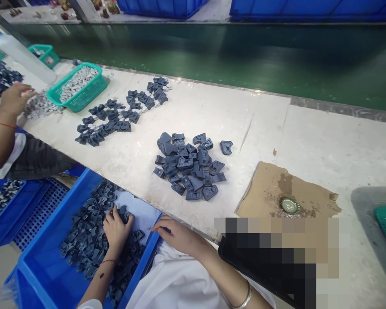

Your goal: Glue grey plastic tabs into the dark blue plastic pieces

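My left hand (pixel 117 229) reaches down into a large blue bin (pixel 40 274) full of small dark grey plastic parts (pixel 83 234). Its thumb and fingers curve round a few of these parts, beside a pale sheet (pixel 138 210) inside the bin. My right hand (pixel 175 234) rests at the bin's rim near the table edge, its fingers loosely stretched and holding nothing that I can see. On the white table (pixel 206 107) ahead lies a loose heap of the same dark grey parts (pixel 193 167).
Farther left are rows of dark parts with white pieces (pixel 116 116) and a green basket of white pieces (pixel 79 86). A co-worker's hand (pixel 14 98) is at the far left. Cardboard (pixel 260 189) with a bottle cap (pixel 289 205) and a black object (pixel 254 266) lie right.
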A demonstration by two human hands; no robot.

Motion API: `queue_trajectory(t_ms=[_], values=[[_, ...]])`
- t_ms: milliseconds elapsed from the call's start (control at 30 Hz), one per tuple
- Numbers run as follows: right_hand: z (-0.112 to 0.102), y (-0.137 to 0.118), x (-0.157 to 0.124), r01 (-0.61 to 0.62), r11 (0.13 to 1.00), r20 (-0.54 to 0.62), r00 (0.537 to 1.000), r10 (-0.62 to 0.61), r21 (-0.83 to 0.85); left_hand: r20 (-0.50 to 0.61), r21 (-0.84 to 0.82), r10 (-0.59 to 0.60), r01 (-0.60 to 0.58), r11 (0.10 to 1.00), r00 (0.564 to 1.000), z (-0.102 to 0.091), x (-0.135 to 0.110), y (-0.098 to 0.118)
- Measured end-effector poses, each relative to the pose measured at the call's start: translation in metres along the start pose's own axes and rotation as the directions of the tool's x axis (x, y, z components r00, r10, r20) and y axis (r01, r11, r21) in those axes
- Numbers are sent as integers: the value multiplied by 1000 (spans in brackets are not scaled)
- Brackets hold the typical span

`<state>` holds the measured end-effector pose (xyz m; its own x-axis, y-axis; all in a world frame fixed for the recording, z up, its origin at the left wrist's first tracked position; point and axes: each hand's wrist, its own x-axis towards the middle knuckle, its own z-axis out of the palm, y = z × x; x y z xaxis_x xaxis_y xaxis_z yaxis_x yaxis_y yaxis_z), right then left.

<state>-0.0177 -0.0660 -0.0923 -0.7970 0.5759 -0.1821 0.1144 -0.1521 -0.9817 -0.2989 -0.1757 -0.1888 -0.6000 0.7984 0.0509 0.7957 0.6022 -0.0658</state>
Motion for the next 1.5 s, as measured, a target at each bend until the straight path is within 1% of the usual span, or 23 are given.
queue_trajectory(t_ms=[100, 233, 400, 600, 833, 900, 1033, 1100, 1267, 1367, 1433, 1500], values=[[1, 2, 1, 5, 1000, -8, 1000, -5, -6, 13, 1, 15, -15, 1000, 1000, 1, 0, 7], [2, 4, 1, 12, 1000, -12, 1000, -13, -17, 41, -18, 87, -87, 996, 995, -2, -6, 15], [3, 6, 1, 22, 999, -16, 1000, -22, -24, 20, -22, 113, -112, 993, 993, -4, -7, 18], [4, 8, 1, 28, 999, -22, 999, -28, -23, 21, -8, 115, -115, 993, 993, -1, -7, 15], [3, 7, 1, 31, 999, -24, 999, -32, -23, 40, -38, 203, -202, 979, 978, 3, -10, 7], [3, 7, 1, 31, 999, -25, 999, -31, -24, 7, -37, 183, -183, 982, 983, 5, -10, 7], [4, 8, 1, 26, 999, -23, 999, -27, -24, -96, -24, 58, -61, 998, 994, 10, -8, 6], [4, 10, 2, 25, 999, -21, 999, -25, -23, -106, -29, 36, -40, 999, 994, 11, -6, 5], [5, 12, 3, 33, 999, -20, 999, -34, -21, -54, -61, 124, -128, 990, 991, 13, -10, 5], [5, 12, 2, 40, 999, -21, 999, -40, -21, -41, -82, 178, -180, 980, 983, 12, -12, 5], [5, 12, 2, 41, 999, -23, 999, -42, -21, -27, -103, 236, -238, 966, 971, 11, -11, 3], [5, 11, 2, 41, 999, -27, 999, -42, -20, 2, -140, 324, -320, 937, 946, 9, -8, -1]])
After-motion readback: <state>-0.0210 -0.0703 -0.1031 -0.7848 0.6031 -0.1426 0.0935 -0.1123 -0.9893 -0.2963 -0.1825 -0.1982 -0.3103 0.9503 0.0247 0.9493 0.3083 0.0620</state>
